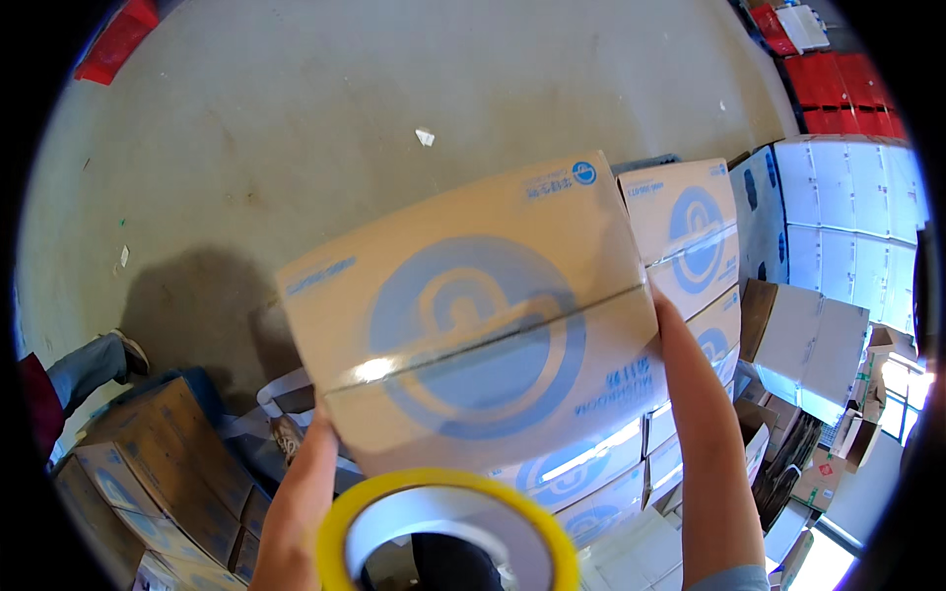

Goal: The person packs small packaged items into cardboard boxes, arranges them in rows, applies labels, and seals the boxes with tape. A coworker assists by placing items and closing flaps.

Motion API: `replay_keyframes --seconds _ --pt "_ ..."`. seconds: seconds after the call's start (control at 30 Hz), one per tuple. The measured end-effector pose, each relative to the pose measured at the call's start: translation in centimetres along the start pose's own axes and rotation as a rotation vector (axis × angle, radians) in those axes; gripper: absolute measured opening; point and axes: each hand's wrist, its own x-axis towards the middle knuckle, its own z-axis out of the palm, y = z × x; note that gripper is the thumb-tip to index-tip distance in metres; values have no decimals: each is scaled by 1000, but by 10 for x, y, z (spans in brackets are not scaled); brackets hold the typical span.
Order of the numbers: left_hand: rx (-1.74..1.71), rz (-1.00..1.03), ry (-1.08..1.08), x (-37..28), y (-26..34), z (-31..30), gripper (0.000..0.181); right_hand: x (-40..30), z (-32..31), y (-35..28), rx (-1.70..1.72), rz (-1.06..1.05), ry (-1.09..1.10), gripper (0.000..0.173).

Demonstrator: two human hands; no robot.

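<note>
A large cardboard carton (473,310) with a blue round logo and printed writing is held up before me, tilted. Clear tape runs along its middle seam. My left hand (324,436) grips its near left edge, while my right hand (667,314) holds the right side; most of the fingers are hidden by the carton. Close to the camera, a roll of tape (448,480) with a yellow rim covers the bottom of the view between my forearms. What holds the roll up cannot be seen.
Matching stacked cartons (684,221) stand at the right, others (177,473) at lower left. White boxes (850,192) and red crates (842,81) line the far right. A person's leg (89,369) shows at left on the concrete floor (332,96), where paper scraps (424,137) lie.
</note>
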Motion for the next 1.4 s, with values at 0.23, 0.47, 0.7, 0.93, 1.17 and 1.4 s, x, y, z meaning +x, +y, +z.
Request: replay_keyframes --seconds 0.23,0.47,0.7,0.93,1.17,1.4 --pt "88 -70 219 5 -43 70 72 22 -65 100 -1127 -185 226 91" --pt "244 -289 187 -41 -46 100 78 7 -24 145 -1077 -111 264 93" --pt "257 -85 127 -24 -104 54 98 7 -30 221 -560 -262 625 87" --pt "58 48 117 -14 -122 65 91 34 27 258 -667 -259 930 106" --pt "151 151 162 5 -147 48 84 37 23 244 -681 -300 916 99" --pt "123 200 128 7 -133 68 79 45 10 246 -760 -225 890 97"
